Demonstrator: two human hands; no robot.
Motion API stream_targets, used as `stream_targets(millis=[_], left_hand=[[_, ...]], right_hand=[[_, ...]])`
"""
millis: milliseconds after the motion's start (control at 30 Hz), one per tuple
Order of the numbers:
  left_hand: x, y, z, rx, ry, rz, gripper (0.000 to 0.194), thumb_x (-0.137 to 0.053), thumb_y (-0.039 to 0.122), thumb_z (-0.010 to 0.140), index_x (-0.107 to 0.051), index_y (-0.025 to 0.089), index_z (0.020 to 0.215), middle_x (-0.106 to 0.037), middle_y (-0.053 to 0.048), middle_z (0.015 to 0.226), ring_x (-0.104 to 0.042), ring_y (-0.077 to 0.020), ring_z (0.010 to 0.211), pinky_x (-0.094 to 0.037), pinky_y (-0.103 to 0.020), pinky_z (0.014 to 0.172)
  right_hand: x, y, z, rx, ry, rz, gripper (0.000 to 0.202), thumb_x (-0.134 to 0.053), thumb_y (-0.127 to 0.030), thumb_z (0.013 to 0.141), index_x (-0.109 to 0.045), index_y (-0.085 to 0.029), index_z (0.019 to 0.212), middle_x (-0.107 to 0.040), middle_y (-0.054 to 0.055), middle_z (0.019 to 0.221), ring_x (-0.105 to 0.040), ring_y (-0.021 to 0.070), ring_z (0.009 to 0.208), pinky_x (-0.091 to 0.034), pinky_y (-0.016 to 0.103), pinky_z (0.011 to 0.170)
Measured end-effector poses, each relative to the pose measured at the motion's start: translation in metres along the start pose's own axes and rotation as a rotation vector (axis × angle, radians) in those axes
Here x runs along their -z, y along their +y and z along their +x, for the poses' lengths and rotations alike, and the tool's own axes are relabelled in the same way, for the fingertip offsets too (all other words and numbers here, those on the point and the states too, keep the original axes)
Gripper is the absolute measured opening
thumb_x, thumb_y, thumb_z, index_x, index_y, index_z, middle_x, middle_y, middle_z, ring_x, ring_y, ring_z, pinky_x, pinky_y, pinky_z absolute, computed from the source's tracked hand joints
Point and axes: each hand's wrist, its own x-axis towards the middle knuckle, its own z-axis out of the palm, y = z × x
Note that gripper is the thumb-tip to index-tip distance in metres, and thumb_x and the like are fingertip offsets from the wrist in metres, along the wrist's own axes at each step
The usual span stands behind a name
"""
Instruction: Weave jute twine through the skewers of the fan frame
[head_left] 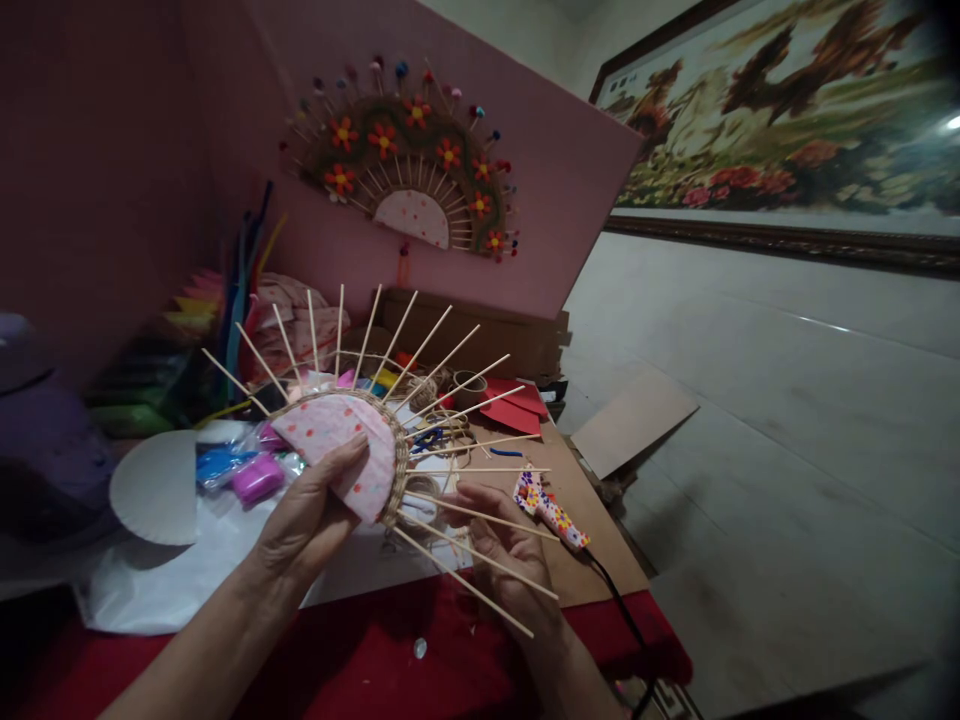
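My left hand (307, 515) grips a half-round piece covered in pink spotted fabric (337, 425), thumb on its face and fingers behind. Thin wooden sticks (442, 375) fan out from its curved edge. A woven band of twine (401, 455) runs along that edge, between the sticks. At the lower right sticks, my right hand (514, 555) has its fingers curled in behind them, thumb close to the forefinger. Whatever is between those fingertips is hidden. A ball of twine (421, 490) shows partly behind the sticks.
A flower-patterned glue gun (551, 510) with a black cable lies on the brown board (592, 570) at right. Red paper (514, 408) is behind it. Bagged purple clay (257, 480) and a half paper plate (154, 490) lie left. A decorated fan (412, 150) hangs on the pink panel.
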Motion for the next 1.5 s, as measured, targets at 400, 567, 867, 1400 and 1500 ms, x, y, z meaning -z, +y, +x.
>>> stream_targets(millis=[400, 567, 867, 1400, 1500], left_hand=[[0.002, 0.000, 0.000, 0.039, -0.014, -0.010, 0.028, -0.056, 0.000, 0.075, -0.066, 0.012, 0.098, -0.071, -0.007, 0.075, -0.068, -0.0173, 0.063, -0.058, -0.032, 0.069], [0.002, 0.001, -0.002, 0.047, -0.017, -0.005, 0.027, -0.055, 0.001, 0.075, -0.065, 0.010, 0.099, -0.071, -0.008, 0.077, -0.068, -0.0179, 0.066, -0.058, -0.032, 0.070], [0.000, 0.000, 0.000, 0.010, -0.012, -0.011, 0.029, -0.056, -0.001, 0.074, -0.066, 0.012, 0.098, -0.072, -0.007, 0.082, -0.069, -0.0164, 0.070, -0.058, -0.027, 0.069], [0.001, 0.000, 0.001, 0.005, -0.002, -0.006, 0.027, -0.055, 0.000, 0.075, -0.066, 0.011, 0.098, -0.071, -0.008, 0.079, -0.068, -0.0159, 0.066, -0.058, -0.027, 0.067], [0.002, -0.001, 0.002, -0.007, -0.017, 0.013, 0.027, -0.056, 0.000, 0.074, -0.066, 0.011, 0.098, -0.071, -0.007, 0.077, -0.067, -0.0154, 0.064, -0.058, -0.026, 0.064]], right_hand=[[-0.007, 0.003, 0.001, -0.130, -0.142, -0.099, 0.030, -0.061, -0.038, 0.080, -0.068, -0.021, 0.104, -0.067, 0.009, 0.110, -0.060, 0.0253, 0.105, -0.044, 0.041, 0.094], [0.009, 0.001, -0.001, -0.039, -0.122, -0.419, 0.024, -0.058, -0.036, 0.083, -0.072, -0.021, 0.096, -0.068, 0.008, 0.105, -0.061, 0.0220, 0.101, -0.046, 0.035, 0.089], [0.105, -0.019, 0.007, -0.021, 0.313, -1.513, 0.036, -0.047, -0.024, 0.082, -0.060, -0.012, 0.114, -0.061, 0.016, 0.110, -0.053, 0.0282, 0.104, -0.039, 0.038, 0.088], [0.117, -0.016, 0.010, -0.079, 0.403, -0.964, 0.019, -0.049, -0.026, 0.074, -0.060, -0.015, 0.085, -0.056, 0.001, 0.060, -0.051, 0.0161, 0.053, -0.039, 0.026, 0.050], [0.107, -0.038, -0.002, -0.033, 0.572, -0.603, 0.020, -0.060, -0.038, 0.072, -0.055, -0.018, 0.072, -0.043, -0.006, 0.048, -0.037, 0.0098, 0.039, -0.029, 0.021, 0.037]])
